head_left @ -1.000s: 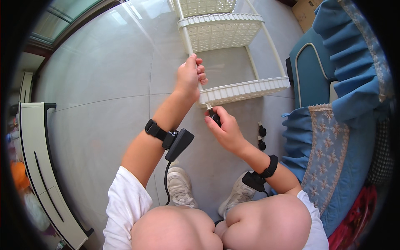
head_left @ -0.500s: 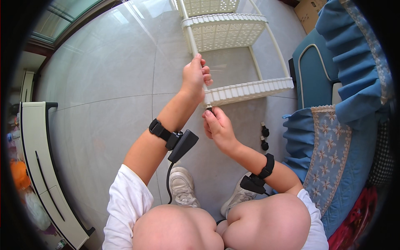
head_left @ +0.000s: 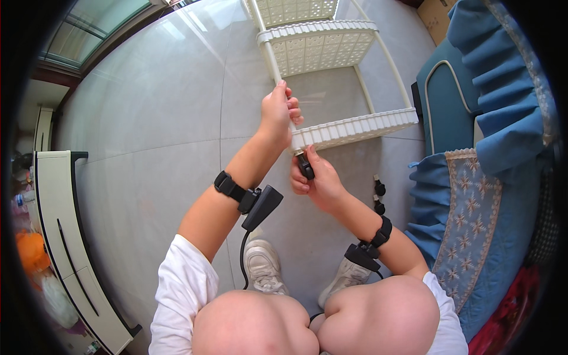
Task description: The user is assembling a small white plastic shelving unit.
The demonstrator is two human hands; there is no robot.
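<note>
A white plastic shelf rack [head_left: 355, 129] lies on its side on the floor, its patterned tiers joined by slim white poles. My left hand [head_left: 277, 115] is closed around the near-left pole [head_left: 271, 62], just above the end tier. At that pole's lower end sits a black caster wheel [head_left: 305, 166], its top against the corner of the rack. My right hand [head_left: 324, 182] holds this caster, thumb along its right side and fingers curled at its left. Whether the caster's stem is fully inside the pole is hidden.
Two loose black casters [head_left: 379, 189] with metal stems lie on the grey tiled floor, right of my right hand. A blue ruffled cover [head_left: 467, 225] hangs at the right. A cream drawer cabinet [head_left: 65, 236] stands left; a cardboard box [head_left: 435, 18] is far right.
My right hand has shifted its hold on the caster, thumb moving up and fingers lower, so more of the black wheel shows. My left hand keeps its grip on the pole.
</note>
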